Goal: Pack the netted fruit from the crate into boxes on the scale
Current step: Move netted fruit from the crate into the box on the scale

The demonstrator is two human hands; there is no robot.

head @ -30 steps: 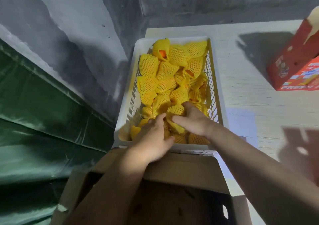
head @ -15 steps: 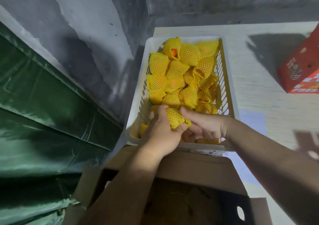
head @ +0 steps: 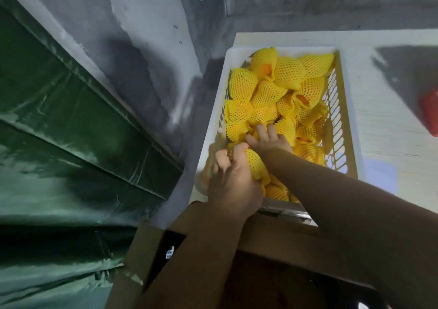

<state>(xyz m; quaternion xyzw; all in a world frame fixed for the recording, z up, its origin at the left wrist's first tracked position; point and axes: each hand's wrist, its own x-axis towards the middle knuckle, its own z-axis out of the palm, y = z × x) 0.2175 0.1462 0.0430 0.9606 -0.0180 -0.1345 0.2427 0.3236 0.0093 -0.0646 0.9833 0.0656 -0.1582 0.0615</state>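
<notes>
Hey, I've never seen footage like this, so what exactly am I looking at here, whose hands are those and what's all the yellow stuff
There is no machine here. A person wears a camera on the head, so you look down along their own arms. The yellow things are fruit in foam nets, piled in a white plastic crate on a pale table. The left hand grips one netted fruit at the crate's near end. The right hand reaches into the pile; whether it holds anything is unclear. Below the arms is an open cardboard box. A red box shows at the right edge.
</notes>
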